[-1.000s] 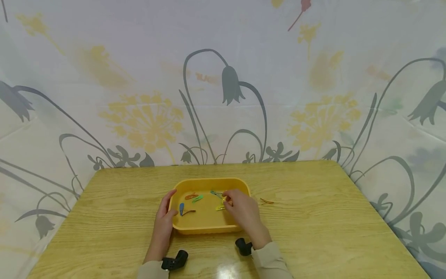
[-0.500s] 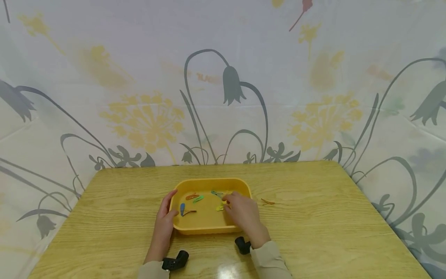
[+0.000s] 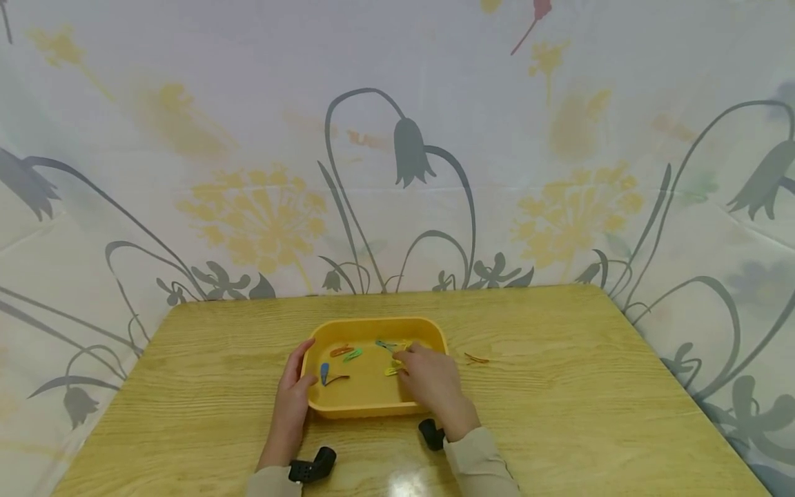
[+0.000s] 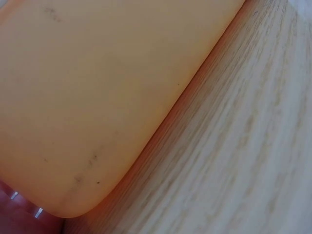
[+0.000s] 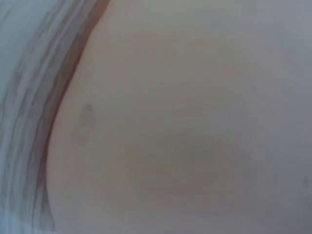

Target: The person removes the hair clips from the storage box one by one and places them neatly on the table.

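Right hand (image 3: 431,379) has dropped slightly lower into the yellow tray (image 3: 373,408) since a second ago, fingers curled at the yellow clip (image 3: 393,371); can't tell if I actually grip it. Left hand (image 3: 292,397) steadies the tray's left wall, thumb over the rim. Picking step in hand. Next I need a firm pinch, then lift. One brown clip (image 3: 476,358) lies on the surface, right of the tray.
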`<control>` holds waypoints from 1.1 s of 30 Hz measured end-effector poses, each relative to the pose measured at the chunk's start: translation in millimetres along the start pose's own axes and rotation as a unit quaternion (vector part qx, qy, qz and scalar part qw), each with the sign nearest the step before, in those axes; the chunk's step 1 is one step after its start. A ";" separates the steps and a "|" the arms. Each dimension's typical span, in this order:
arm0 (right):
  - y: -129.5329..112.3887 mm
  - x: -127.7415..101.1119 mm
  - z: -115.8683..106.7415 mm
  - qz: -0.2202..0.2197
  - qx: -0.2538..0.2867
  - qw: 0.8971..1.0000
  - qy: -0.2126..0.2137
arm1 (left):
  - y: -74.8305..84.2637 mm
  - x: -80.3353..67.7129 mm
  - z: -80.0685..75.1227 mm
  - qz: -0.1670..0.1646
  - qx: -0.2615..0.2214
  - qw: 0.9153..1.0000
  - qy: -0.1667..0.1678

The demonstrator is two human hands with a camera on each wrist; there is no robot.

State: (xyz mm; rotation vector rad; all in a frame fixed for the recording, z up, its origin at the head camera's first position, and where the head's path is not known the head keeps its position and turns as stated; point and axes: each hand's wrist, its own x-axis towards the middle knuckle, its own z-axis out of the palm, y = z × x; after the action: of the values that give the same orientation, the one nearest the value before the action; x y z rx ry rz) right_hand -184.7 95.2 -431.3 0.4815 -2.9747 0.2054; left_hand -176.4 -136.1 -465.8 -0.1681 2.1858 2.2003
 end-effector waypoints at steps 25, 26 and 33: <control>3.9 2.5 -0.4 -0.040 0.059 0.997 -0.026 | 1.0 -0.5 -0.5 0.017 -0.013 1.000 -0.009; 3.9 2.5 -0.7 -0.037 0.064 0.997 -0.025 | 1.1 -0.5 -0.5 0.017 -0.010 1.000 -0.009; 4.6 4.2 -1.5 -0.025 0.105 0.994 -0.025 | -0.1 -0.3 -1.2 0.016 0.005 1.000 -0.007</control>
State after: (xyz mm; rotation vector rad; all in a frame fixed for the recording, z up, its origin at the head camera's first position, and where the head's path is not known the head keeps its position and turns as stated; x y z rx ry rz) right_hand -190.0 98.4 -429.8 0.5921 -3.0002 0.5136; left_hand -176.1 -137.3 -465.9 -0.1190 2.2070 2.1991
